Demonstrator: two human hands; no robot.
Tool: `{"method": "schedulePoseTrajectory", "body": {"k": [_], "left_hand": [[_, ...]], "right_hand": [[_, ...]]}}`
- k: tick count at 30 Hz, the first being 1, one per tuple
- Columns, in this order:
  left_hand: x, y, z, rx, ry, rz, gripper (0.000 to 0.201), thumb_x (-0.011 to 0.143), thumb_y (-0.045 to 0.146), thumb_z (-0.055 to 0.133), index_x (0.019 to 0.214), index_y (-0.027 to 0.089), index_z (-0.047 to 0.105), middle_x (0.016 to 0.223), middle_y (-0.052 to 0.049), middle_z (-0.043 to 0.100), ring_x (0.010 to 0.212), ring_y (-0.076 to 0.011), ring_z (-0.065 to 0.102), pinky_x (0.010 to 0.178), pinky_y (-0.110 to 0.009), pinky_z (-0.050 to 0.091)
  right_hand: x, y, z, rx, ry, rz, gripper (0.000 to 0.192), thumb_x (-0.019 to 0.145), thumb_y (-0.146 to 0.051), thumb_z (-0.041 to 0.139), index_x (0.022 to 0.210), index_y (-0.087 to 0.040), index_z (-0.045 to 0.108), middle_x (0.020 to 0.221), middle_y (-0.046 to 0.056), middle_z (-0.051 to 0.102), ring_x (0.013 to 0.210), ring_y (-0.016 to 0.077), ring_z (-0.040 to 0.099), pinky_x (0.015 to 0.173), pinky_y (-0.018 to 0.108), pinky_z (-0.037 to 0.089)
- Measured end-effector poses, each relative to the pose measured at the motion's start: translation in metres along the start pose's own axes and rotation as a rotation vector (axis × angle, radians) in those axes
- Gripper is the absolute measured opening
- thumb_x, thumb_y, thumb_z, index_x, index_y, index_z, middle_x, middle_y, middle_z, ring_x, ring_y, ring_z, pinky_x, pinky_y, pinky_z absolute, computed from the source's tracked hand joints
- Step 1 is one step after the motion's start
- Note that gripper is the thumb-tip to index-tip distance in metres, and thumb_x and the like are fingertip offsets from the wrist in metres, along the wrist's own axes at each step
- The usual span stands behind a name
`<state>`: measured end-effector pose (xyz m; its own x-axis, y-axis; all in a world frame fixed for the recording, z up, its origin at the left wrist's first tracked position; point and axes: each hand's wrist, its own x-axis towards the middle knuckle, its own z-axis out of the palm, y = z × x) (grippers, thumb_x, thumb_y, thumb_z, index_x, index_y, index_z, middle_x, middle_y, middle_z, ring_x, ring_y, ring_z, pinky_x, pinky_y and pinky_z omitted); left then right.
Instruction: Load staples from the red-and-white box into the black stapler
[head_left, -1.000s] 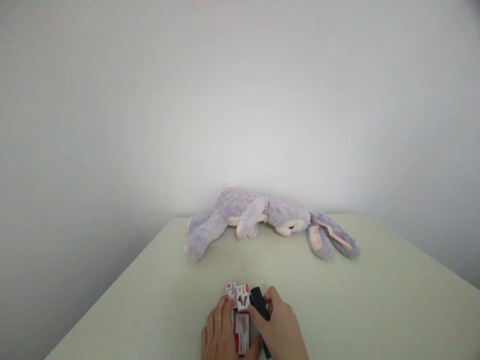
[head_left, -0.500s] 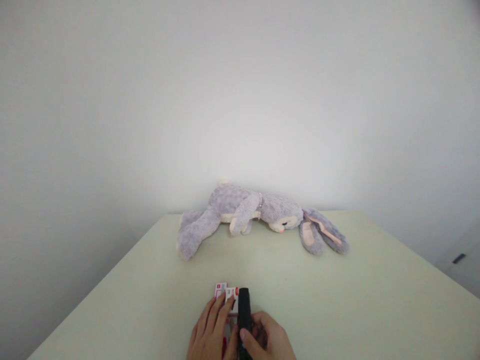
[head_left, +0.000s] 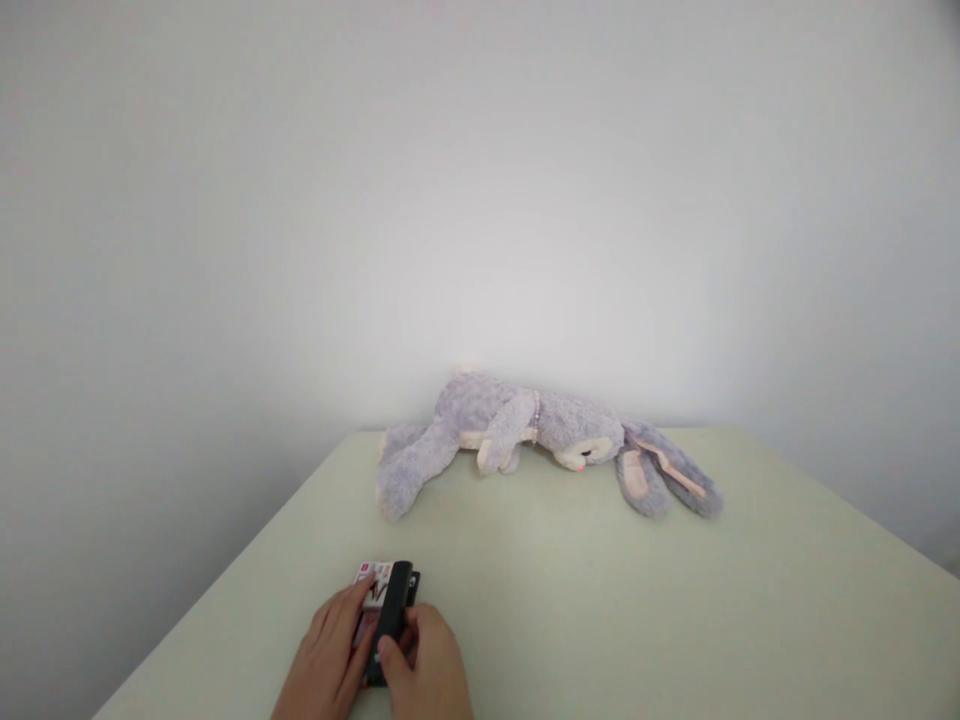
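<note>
A long black stapler [head_left: 394, 612] lies at the near left part of the table, tilted slightly to the right at its far end. My right hand [head_left: 429, 660] grips its near part, thumb on top and fingers curled at the right side. Against the stapler's left side sits a small white and pink printed box [head_left: 373, 580]. Over that box rests my left hand [head_left: 326, 655], fingers close together and thumb along the stapler's side. Much of the box is hidden under these fingers, so I cannot tell whether there is more than one.
A grey-lilac plush rabbit [head_left: 491, 412] lies on its side along the back of the pale green table [head_left: 600, 600], ears pointing right. A plain white wall [head_left: 480, 200] rises behind it.
Both hands, the stapler and the small box have shifted left together. The stapler now slants more. In view, the rabbit and table sit slightly further right, as the camera has turned a little.
</note>
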<state>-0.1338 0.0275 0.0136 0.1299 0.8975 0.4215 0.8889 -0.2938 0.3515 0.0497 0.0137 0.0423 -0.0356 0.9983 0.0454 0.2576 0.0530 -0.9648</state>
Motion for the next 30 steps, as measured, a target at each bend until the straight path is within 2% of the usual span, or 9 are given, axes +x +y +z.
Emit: {"method": "schedulePoseTrajectory", "body": {"k": [5, 8, 11, 13, 15, 17, 19, 23, 30], "left_hand": [[0.010, -0.021, -0.009, 0.000, 0.049, -0.076, 0.050, 0.101, 0.049, 0.042, 0.144, 0.025, 0.050, 0.144, -0.006, 0.061, 0.131, -0.0264, 0.058, 0.114, -0.046, 0.046], [0.009, -0.015, -0.025, -0.022, 0.170, -0.205, 0.053, 0.100, 0.052, 0.040, 0.143, 0.022, 0.048, 0.144, -0.009, 0.060, 0.131, -0.0293, 0.057, 0.115, -0.052, 0.043], [0.004, 0.021, -0.037, -0.046, 0.465, -0.399, 0.050, 0.102, 0.051, 0.039, 0.144, 0.025, 0.043, 0.145, -0.007, 0.057, 0.133, -0.0299, 0.053, 0.114, -0.056, 0.044], [0.001, 0.060, -0.028, -0.066, 0.577, -0.423, 0.046, 0.102, 0.048, 0.038, 0.142, 0.026, 0.044, 0.138, -0.007, 0.059, 0.130, -0.0305, 0.055, 0.110, -0.056, 0.047], [0.002, 0.100, -0.003, -0.106, 0.380, -0.176, 0.043, 0.101, 0.042, 0.043, 0.141, 0.024, 0.047, 0.138, -0.009, 0.060, 0.129, -0.0281, 0.057, 0.108, -0.051, 0.050], [0.004, 0.134, 0.031, -0.044, 0.141, 0.109, 0.047, 0.099, 0.036, 0.050, 0.145, 0.027, 0.046, 0.141, -0.008, 0.061, 0.130, -0.0247, 0.058, 0.107, -0.044, 0.053], [0.006, 0.156, 0.063, 0.028, 0.029, 0.222, 0.056, 0.098, 0.035, 0.051, 0.153, 0.026, 0.039, 0.148, -0.008, 0.057, 0.134, -0.0242, 0.056, 0.107, -0.043, 0.054], [0.005, 0.167, 0.096, 0.173, -0.072, 0.240, 0.063, 0.100, 0.046, 0.046, 0.159, 0.031, 0.028, 0.163, -0.006, 0.038, 0.147, -0.0309, 0.041, 0.113, -0.057, 0.047], [0.004, 0.160, 0.099, 0.186, -0.136, 0.203, 0.062, 0.103, 0.050, 0.039, 0.160, 0.034, 0.021, 0.165, -0.002, 0.027, 0.150, -0.0303, 0.036, 0.116, -0.057, 0.043]], "right_hand": [[0.009, -0.012, 0.016, 0.011, -0.032, -0.055, 0.028, 0.083, -0.023, 0.062, 0.110, -0.022, 0.071, 0.103, 0.009, 0.073, 0.095, 0.0294, 0.068, 0.087, 0.042, 0.051], [0.005, 0.002, 0.009, 0.044, -0.038, -0.077, 0.044, 0.087, -0.025, 0.059, 0.131, -0.025, 0.063, 0.105, 0.006, 0.072, 0.091, 0.0270, 0.069, 0.082, 0.040, 0.054], [-0.003, 0.030, -0.032, 0.047, -0.047, -0.135, 0.054, 0.091, -0.029, 0.053, 0.144, -0.020, 0.053, 0.108, 0.010, 0.071, 0.085, 0.0233, 0.070, 0.073, 0.035, 0.058], [-0.010, 0.052, -0.078, -0.094, -0.027, -0.197, 0.049, 0.092, -0.028, 0.053, 0.140, -0.019, 0.059, 0.114, 0.013, 0.071, 0.105, 0.0260, 0.069, 0.089, 0.037, 0.058], [-0.017, 0.070, -0.130, -0.324, 0.095, -0.184, 0.055, 0.093, -0.027, 0.049, 0.147, -0.019, 0.053, 0.141, 0.014, 0.062, 0.135, 0.0300, 0.054, 0.115, 0.047, 0.043], [-0.023, 0.081, -0.175, -0.586, 0.091, -0.137, 0.062, 0.094, -0.033, 0.049, 0.154, -0.019, 0.044, 0.155, 0.011, 0.050, 0.148, 0.0355, 0.037, 0.121, 0.059, 0.032], [-0.029, 0.085, -0.202, -0.794, 0.077, -0.061, 0.064, 0.097, -0.042, 0.045, 0.157, -0.022, 0.038, 0.162, 0.005, 0.039, 0.153, 0.0383, 0.026, 0.121, 0.067, 0.025], [-0.037, 0.078, -0.206, -1.017, 0.073, -0.041, 0.062, 0.101, -0.056, 0.034, 0.157, -0.032, 0.030, 0.165, 0.000, 0.022, 0.153, 0.0376, 0.021, 0.120, 0.072, 0.021], [-0.037, 0.073, -0.192, -1.127, 0.121, -0.030, 0.061, 0.101, -0.061, 0.031, 0.156, -0.036, 0.028, 0.164, -0.001, 0.018, 0.153, 0.0356, 0.022, 0.120, 0.070, 0.024]]}}
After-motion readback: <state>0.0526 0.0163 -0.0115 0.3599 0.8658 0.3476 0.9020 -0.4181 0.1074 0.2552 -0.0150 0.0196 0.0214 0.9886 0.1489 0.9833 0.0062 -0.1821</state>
